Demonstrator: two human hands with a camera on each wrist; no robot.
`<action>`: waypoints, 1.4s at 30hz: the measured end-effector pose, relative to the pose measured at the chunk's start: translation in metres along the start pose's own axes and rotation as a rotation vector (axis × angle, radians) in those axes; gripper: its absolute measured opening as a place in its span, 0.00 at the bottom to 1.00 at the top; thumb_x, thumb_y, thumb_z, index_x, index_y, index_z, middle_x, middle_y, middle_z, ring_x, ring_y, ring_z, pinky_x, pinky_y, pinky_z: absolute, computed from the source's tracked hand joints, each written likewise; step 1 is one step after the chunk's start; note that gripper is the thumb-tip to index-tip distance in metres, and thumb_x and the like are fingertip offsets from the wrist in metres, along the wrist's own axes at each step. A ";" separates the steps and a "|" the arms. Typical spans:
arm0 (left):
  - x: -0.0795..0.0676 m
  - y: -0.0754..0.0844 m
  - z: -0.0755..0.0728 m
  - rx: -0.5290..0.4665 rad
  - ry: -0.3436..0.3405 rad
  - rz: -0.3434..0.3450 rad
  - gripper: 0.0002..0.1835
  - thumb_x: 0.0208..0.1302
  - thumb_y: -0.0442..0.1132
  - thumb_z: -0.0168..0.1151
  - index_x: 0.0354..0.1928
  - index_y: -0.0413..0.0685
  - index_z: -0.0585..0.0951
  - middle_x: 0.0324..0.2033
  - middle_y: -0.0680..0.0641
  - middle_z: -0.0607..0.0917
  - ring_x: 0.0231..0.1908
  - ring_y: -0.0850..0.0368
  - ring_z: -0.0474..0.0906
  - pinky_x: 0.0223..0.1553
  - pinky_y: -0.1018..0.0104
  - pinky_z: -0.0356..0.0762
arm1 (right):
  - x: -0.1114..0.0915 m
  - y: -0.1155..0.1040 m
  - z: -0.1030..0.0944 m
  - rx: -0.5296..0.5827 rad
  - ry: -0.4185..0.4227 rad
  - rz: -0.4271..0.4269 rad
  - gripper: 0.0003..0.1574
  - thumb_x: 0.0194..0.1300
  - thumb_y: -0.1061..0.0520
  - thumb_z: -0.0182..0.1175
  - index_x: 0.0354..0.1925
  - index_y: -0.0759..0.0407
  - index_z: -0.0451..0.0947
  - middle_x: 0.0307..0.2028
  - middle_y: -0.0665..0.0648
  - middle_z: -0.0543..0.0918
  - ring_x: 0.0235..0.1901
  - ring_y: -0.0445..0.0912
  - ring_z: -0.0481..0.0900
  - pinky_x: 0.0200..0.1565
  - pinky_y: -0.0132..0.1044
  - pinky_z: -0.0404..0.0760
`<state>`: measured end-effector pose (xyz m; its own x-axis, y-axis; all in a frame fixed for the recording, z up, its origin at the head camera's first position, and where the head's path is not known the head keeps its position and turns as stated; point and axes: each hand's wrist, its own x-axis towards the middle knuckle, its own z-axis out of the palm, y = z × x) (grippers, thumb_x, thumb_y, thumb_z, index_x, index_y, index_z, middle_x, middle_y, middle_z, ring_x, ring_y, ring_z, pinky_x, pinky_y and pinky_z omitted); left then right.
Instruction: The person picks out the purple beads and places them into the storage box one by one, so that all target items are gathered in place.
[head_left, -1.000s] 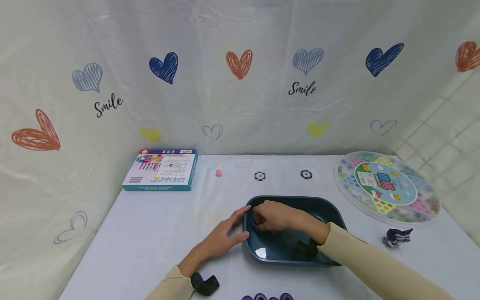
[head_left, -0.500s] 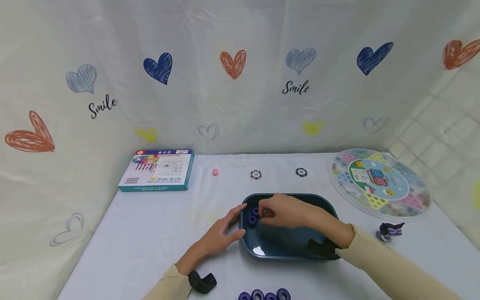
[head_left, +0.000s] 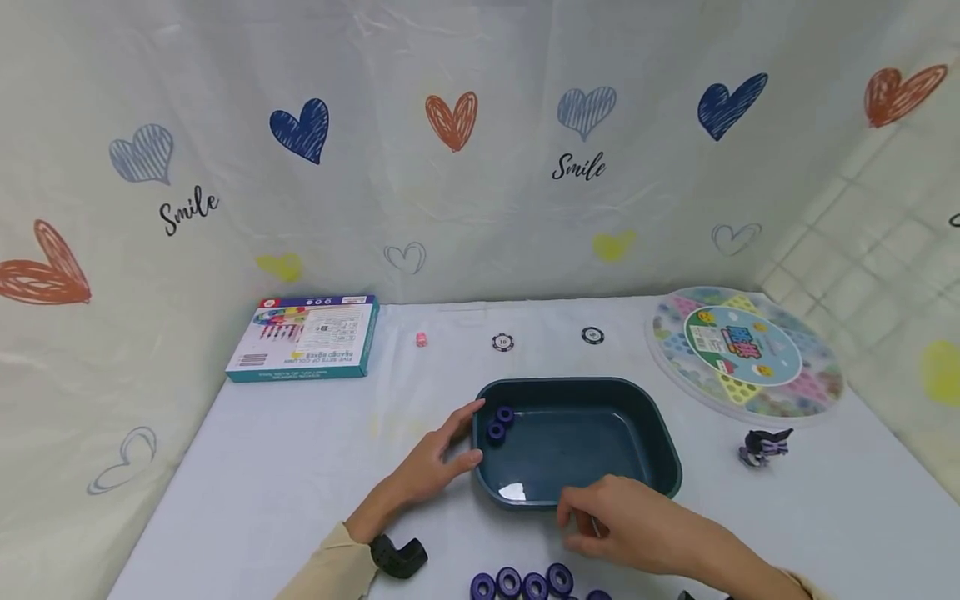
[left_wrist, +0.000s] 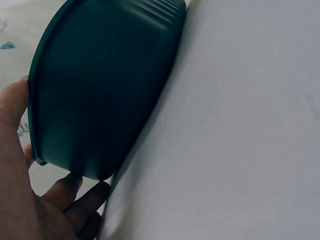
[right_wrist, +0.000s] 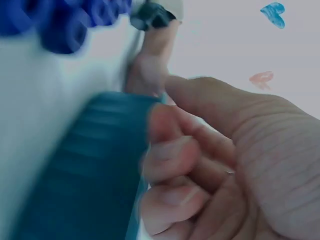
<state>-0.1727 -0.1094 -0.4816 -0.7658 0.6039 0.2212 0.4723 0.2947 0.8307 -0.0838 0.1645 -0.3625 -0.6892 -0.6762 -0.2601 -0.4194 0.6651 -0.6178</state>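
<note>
A dark teal plastic tray (head_left: 585, 454) stands on the white-covered table in the head view. Two small purple rings (head_left: 496, 432) lie inside it, near its left end. My left hand (head_left: 431, 464) rests against that end, thumb and forefinger spread along the rim; in the left wrist view more fingertips (left_wrist: 70, 186) touch the tray's side. Over the tray's front edge is my right hand (head_left: 626, 523), its fingers loosely bent and holding nothing. Several more purple rings (head_left: 508, 582) sit in a row on the table just in front of the tray, partly cut off by the frame.
Behind the tray lie two poker chips (head_left: 503, 342) and a tiny pink object (head_left: 422, 339). A flat box (head_left: 303, 340) is at the back left. A round board-game package (head_left: 746, 354) and a small black-and-purple figure (head_left: 765, 447) are on the right.
My right hand has come out of the tray and moved toward me, leaving two purple rings visible inside. The left hand stays at the tray's left end. The head view has shifted slightly.
</note>
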 end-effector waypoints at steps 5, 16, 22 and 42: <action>0.001 0.000 -0.001 -0.006 0.001 0.020 0.34 0.63 0.49 0.53 0.68 0.64 0.51 0.65 0.54 0.59 0.63 0.59 0.56 0.60 0.58 0.59 | -0.018 0.017 0.028 0.084 -0.098 0.096 0.07 0.57 0.46 0.60 0.35 0.43 0.76 0.18 0.37 0.71 0.18 0.32 0.68 0.23 0.27 0.71; -0.002 0.038 -0.011 -0.028 -0.008 0.028 0.33 0.63 0.38 0.53 0.68 0.46 0.53 0.64 0.41 0.62 0.62 0.51 0.59 0.60 0.57 0.60 | -0.027 0.034 0.048 0.155 -0.131 0.124 0.10 0.53 0.47 0.63 0.36 0.45 0.76 0.18 0.38 0.70 0.19 0.32 0.68 0.25 0.27 0.72; -0.003 0.041 -0.011 -0.019 -0.016 -0.010 0.33 0.63 0.38 0.53 0.68 0.48 0.53 0.64 0.43 0.61 0.63 0.53 0.58 0.60 0.57 0.59 | -0.034 0.042 0.044 0.224 -0.050 0.204 0.09 0.54 0.44 0.62 0.35 0.41 0.77 0.20 0.41 0.73 0.21 0.35 0.69 0.23 0.30 0.70; -0.002 0.039 -0.010 -0.034 -0.008 0.045 0.33 0.63 0.38 0.53 0.67 0.44 0.53 0.63 0.39 0.62 0.62 0.47 0.58 0.60 0.57 0.59 | -0.068 0.085 0.044 0.524 -0.029 0.120 0.14 0.59 0.54 0.58 0.45 0.54 0.77 0.24 0.42 0.74 0.24 0.35 0.72 0.21 0.28 0.68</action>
<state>-0.1568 -0.1062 -0.4447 -0.7407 0.6218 0.2546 0.4909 0.2421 0.8369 -0.0472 0.2533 -0.4301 -0.6944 -0.6189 -0.3672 0.0174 0.4957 -0.8683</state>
